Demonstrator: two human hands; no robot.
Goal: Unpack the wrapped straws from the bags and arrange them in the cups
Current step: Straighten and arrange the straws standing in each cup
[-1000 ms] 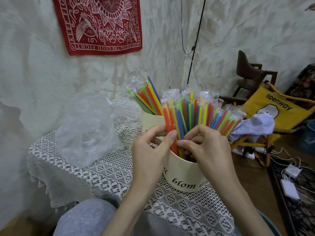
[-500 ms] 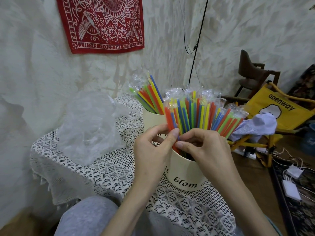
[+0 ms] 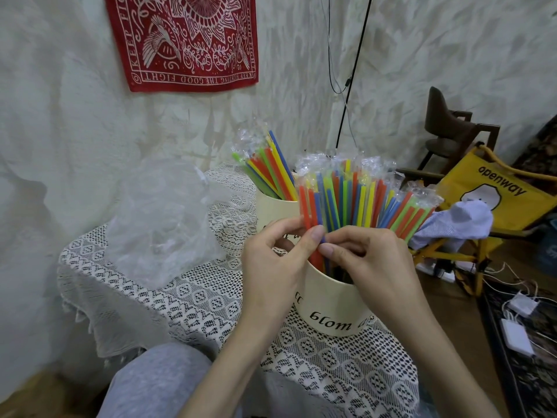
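Risk note: both hands pinching straws above the near cup.

My left hand [image 3: 272, 260] and right hand [image 3: 369, 260] meet fingertip to fingertip, curled round the lower stems of the wrapped straws [image 3: 355, 203], which stand fanned in the near cup [image 3: 328, 309]. My grip sits low, near the rim, so the tops splay freely; if I squeeze or twist unevenly, I judge the right-leaning outer straws could tip past the rim toward the floor. The film wrappers look slick, so a straw may slide through my pinch. The far cup [image 3: 272, 211] stands just behind, touching or nearly so, already holding straws; a sideways nudge could knock it. The emptied plastic bag [image 3: 159, 218] lies to the left on the lace tablecloth [image 3: 193, 300], whose open weave could snag or shift under the cup.
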